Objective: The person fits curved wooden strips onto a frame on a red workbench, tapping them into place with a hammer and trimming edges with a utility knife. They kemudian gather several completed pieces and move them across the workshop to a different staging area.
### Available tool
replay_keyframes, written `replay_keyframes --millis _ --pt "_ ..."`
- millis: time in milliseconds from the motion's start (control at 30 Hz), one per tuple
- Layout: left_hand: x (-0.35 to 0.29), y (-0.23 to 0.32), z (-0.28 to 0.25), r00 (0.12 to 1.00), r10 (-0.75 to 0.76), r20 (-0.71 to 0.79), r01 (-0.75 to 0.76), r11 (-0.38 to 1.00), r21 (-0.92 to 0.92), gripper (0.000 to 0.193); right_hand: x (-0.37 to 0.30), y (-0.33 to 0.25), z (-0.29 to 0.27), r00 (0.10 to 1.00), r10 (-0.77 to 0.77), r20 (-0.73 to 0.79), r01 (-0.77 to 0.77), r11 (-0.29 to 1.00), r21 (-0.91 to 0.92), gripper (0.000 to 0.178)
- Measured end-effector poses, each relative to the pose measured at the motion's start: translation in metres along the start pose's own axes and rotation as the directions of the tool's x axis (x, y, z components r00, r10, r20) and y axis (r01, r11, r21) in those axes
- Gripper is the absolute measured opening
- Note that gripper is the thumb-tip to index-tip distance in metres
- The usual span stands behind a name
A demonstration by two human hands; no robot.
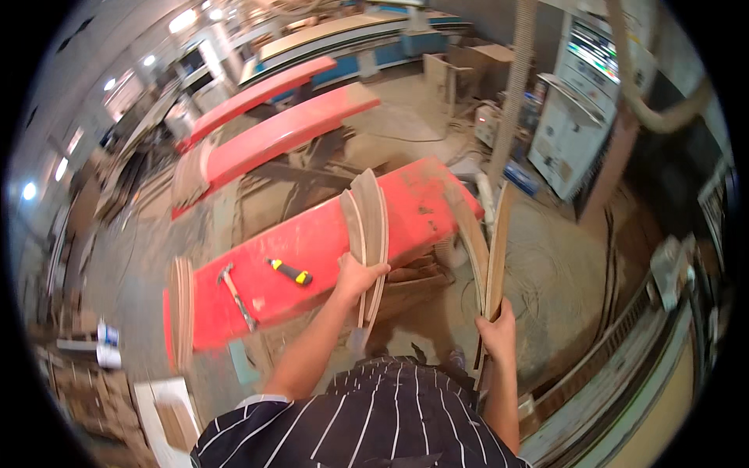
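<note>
My left hand (360,277) is closed around the near part of a small stack of curved wooden strips (365,214), which lies across the red-topped bench (328,234) and overhangs its near edge. Off the bench's right end, my right hand (497,327) grips the lower ends of two curved wooden strips (498,249). They fan apart slightly toward their far ends, one leaning over the bench corner. On the red top, left of my left hand, lie a hand tool with a black and yellow handle (290,271) and a hammer (236,296).
Another stack of curved strips (182,312) sits at the bench's left end. Two more long red benches (289,129) stand beyond. A ribbed hose (515,93) hangs near a control cabinet (573,117) at the right. Long boards (616,390) lie at the lower right.
</note>
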State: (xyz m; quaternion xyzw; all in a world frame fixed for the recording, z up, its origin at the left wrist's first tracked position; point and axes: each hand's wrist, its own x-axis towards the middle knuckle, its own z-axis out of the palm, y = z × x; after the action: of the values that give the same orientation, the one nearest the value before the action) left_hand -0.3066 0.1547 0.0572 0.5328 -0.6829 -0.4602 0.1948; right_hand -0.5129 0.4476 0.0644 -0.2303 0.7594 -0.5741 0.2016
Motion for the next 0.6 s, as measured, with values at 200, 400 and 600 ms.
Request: replay_keyframes --millis 200,400,600 --pt "0.037 0.029 0.028 0.923 -0.191 -0.333 0.309 0.885 0.349 0.112 0.079 -0.004 -0.037 0.967 0.033 0.252 -0.032 0.999 -0.007 0.053" --pt "0.053 0.059 0.043 0.883 -0.258 -0.393 0.424 0.797 0.429 0.116 0.128 -0.014 -0.06 0.894 -0.009 0.448 0.089 0.984 -0.157 0.065" --pt "0.016 0.043 0.059 0.804 -0.122 -0.582 0.377 0.862 0.339 0.103 0.149 -0.005 -0.017 0.835 0.016 0.55 0.088 0.983 -0.162 0.064"
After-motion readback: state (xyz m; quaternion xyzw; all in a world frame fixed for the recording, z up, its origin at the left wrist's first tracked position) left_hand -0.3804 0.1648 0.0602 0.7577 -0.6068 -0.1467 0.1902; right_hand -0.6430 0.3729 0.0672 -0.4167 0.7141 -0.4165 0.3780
